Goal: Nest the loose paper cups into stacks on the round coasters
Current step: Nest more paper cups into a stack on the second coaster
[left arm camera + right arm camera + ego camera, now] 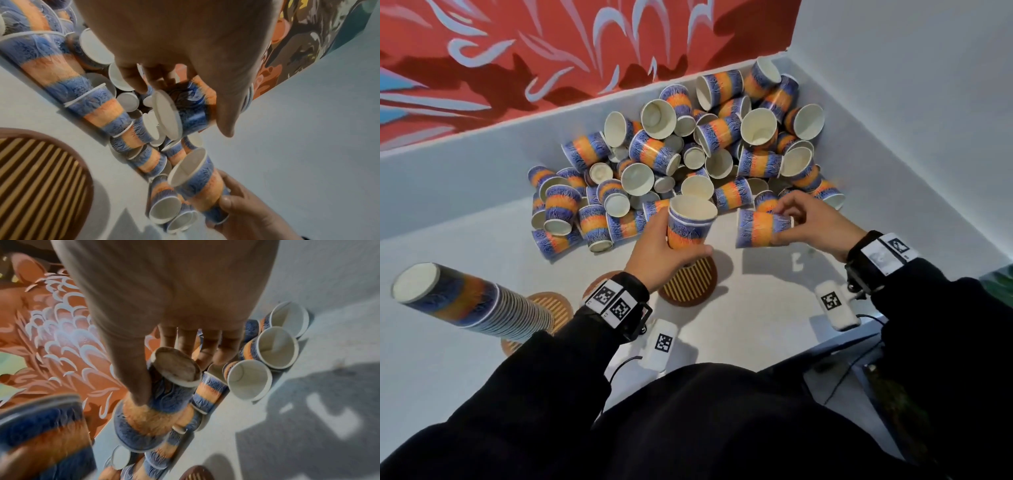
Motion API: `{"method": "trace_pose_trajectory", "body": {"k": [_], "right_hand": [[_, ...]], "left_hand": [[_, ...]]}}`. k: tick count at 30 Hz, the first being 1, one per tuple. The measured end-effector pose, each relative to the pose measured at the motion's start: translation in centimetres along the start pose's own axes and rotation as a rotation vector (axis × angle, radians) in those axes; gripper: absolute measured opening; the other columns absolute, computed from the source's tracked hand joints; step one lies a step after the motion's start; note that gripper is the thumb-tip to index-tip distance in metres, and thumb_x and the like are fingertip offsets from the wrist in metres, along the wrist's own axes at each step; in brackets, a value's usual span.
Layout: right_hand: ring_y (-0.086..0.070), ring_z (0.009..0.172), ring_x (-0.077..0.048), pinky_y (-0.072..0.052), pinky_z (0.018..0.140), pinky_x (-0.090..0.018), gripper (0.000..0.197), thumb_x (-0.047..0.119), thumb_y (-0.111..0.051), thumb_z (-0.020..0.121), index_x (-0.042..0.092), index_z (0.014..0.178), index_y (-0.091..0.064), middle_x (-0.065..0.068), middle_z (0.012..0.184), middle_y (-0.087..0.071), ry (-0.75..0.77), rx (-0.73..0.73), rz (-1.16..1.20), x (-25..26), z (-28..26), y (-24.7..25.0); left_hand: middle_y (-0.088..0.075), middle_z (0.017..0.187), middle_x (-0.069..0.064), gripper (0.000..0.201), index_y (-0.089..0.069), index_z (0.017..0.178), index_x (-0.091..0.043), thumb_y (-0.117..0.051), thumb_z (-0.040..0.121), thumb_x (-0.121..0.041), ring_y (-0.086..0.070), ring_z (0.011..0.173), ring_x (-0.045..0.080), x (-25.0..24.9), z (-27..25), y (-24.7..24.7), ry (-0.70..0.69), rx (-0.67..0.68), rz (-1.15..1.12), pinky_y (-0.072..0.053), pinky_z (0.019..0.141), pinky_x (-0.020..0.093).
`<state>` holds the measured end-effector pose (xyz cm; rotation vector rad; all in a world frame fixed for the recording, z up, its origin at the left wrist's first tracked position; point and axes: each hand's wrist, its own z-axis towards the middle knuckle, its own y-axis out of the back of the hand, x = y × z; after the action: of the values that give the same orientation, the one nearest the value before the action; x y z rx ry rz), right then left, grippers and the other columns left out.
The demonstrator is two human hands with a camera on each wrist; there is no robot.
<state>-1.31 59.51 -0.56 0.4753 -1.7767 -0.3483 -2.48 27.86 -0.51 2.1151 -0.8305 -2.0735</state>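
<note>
White table under a red mural carries our cup pile. Our left hand grips a small stack above a coaster; our right hand pinches one cup.

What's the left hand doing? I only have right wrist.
Observer: The left hand grips an upright cup, mouth up, above a striped coaster.
Operator: Any stack done?
Observer: Yes, one tall stack stands on another coaster at the far left.
Operator: Much left loose?
Observer: Dozens. The loose pile fills the far corner of the white surface.
</note>
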Motion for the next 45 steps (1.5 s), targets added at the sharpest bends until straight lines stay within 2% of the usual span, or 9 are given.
{"method": "trace_pose_trajectory", "body": {"k": [3, 6, 10, 17, 23, 29, 36, 42, 45], "right_hand": [[-0.064, 0.114, -0.018, -0.053, 0.083, -0.023, 0.068, 0.006, -0.095, 0.070, 0.031, 0.126, -0.066, -0.007, 0.128, -0.067, 0.032, 0.083, 0.086, 0.5, -0.2, -1.9], [-0.066, 0.122, -0.014, -0.055, 0.087, -0.019, 0.069, -0.005, -0.089, 0.073, 0.022, 0.133, -0.068, -0.005, 0.133, -0.068, 0.061, 0.155, 0.157, 1.3, -0.4, -4.3], [-0.074, 0.113, -0.034, -0.062, 0.098, -0.045, 0.064, -0.017, -0.082, 0.076, 0.007, 0.132, -0.064, -0.011, 0.132, -0.071, 0.110, 0.175, 0.348, 2.7, -0.8, -7.1], [-0.067, 0.125, -0.020, -0.058, 0.102, -0.039, 0.067, -0.007, -0.087, 0.078, 0.023, 0.132, -0.061, -0.004, 0.137, -0.064, 0.205, 0.254, 0.407, 3.8, -0.2, -8.6], [-0.039, 0.139, -0.039, -0.040, 0.114, -0.052, 0.089, 0.035, -0.091, 0.072, 0.024, 0.148, -0.046, -0.012, 0.153, -0.042, 0.073, -0.184, -0.643, -0.1, 4.0, -6.4], [-0.054, 0.123, -0.047, -0.051, 0.096, -0.056, 0.075, 0.064, -0.073, 0.087, 0.020, 0.140, -0.044, -0.018, 0.140, -0.047, -0.131, -0.268, -0.897, -2.1, 6.5, -5.8], [-0.061, 0.104, -0.042, -0.054, 0.090, -0.049, 0.034, 0.026, -0.072, 0.092, 0.027, 0.119, -0.050, -0.014, 0.136, -0.040, -0.117, -0.251, -0.626, -2.9, 6.4, -7.3], [-0.066, 0.094, -0.027, -0.054, 0.086, -0.041, 0.017, 0.012, -0.066, 0.095, 0.029, 0.096, -0.064, -0.001, 0.098, -0.071, 0.077, -0.335, -0.316, -1.3, 4.2, -5.9], [-0.069, 0.091, -0.019, -0.057, 0.082, -0.038, 0.013, 0.012, -0.069, 0.094, 0.022, 0.099, -0.076, 0.004, 0.093, -0.074, 0.142, -0.368, -0.127, 2.0, 2.8, -5.1]], "left_hand": [[-0.061, 0.134, -0.011, 0.078, -0.048, 0.134, -0.048, -0.092, 0.070, -0.050, -0.060, 0.123, 0.006, -1.5, -0.2, 1.2, -0.030, -0.127, -0.075, -0.054, 0.104, 0.038], [-0.065, 0.133, -0.014, 0.085, -0.049, 0.144, -0.027, -0.096, 0.074, -0.024, -0.062, 0.119, -0.005, -2.9, 0.0, 2.4, -0.088, -0.192, -0.144, -0.052, 0.092, 0.013], [-0.064, 0.129, -0.017, 0.090, -0.048, 0.142, -0.025, -0.099, 0.068, -0.015, -0.060, 0.121, -0.007, -3.5, 0.0, 2.8, -0.129, -0.184, -0.138, -0.051, 0.097, 0.014], [-0.058, 0.142, -0.005, 0.107, -0.043, 0.147, -0.021, -0.103, 0.059, -0.015, -0.056, 0.129, 0.000, -2.0, -0.6, 1.7, -0.105, -0.099, -0.091, -0.048, 0.106, 0.019], [-0.060, 0.131, -0.013, 0.090, -0.048, 0.140, -0.027, -0.098, 0.067, -0.017, -0.058, 0.118, -0.006, -1.0, -0.3, 1.9, -0.028, -0.168, -0.085, -0.051, 0.096, 0.016], [-0.062, 0.127, -0.018, 0.074, -0.052, 0.134, -0.034, -0.094, 0.073, -0.029, -0.059, 0.110, -0.013, -0.5, -0.3, 2.2, 0.033, -0.129, -0.075, -0.050, 0.084, 0.011], [-0.064, 0.127, -0.014, 0.068, -0.052, 0.134, -0.037, -0.091, 0.078, -0.029, -0.060, 0.111, -0.007, 0.2, -0.3, 2.6, 0.104, -0.104, -0.130, -0.051, 0.091, 0.021], [-0.062, 0.131, -0.010, 0.079, -0.051, 0.141, -0.032, -0.094, 0.074, -0.034, -0.058, 0.118, 0.005, 1.6, -0.7, 3.8, 0.136, -0.111, 0.006, -0.051, 0.101, 0.035], [-0.061, 0.130, -0.008, 0.074, -0.054, 0.136, -0.030, -0.093, 0.074, -0.027, -0.058, 0.113, 0.003, 2.0, -1.2, 4.4, 0.119, -0.084, 0.099, -0.049, 0.097, 0.026]]}}
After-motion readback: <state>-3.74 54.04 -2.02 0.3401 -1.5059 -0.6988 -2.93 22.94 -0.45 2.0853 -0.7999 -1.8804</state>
